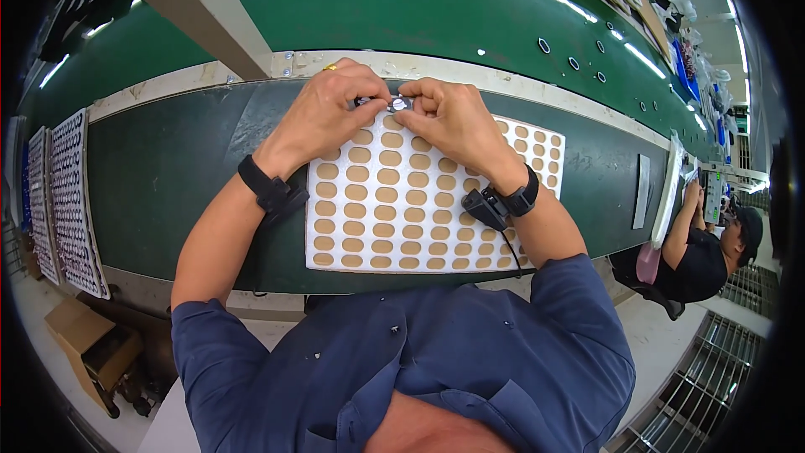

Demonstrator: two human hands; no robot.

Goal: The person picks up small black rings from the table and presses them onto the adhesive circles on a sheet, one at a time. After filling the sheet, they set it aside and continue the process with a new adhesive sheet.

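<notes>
My left hand [331, 109] and my right hand [453, 122] meet over the far edge of a white foam tray [322, 264]. Both are closed, fingertips pinching a small dark part with a pale round piece [398, 104] on it. The fingers cover most of this part, so its exact kind does not show. Rows of oval cutouts in the tray show a brown base. A black strap with a small dark device is round each wrist, and a cable hangs from the right one.
Beyond the dark bench [151, 193] runs a green conveyor belt [377, 8] with several small dark oval rings [573, 63]. A beige post [197, 8] rises at left. Filled trays [75, 201] stand at the left end. At far right works another person [700, 256].
</notes>
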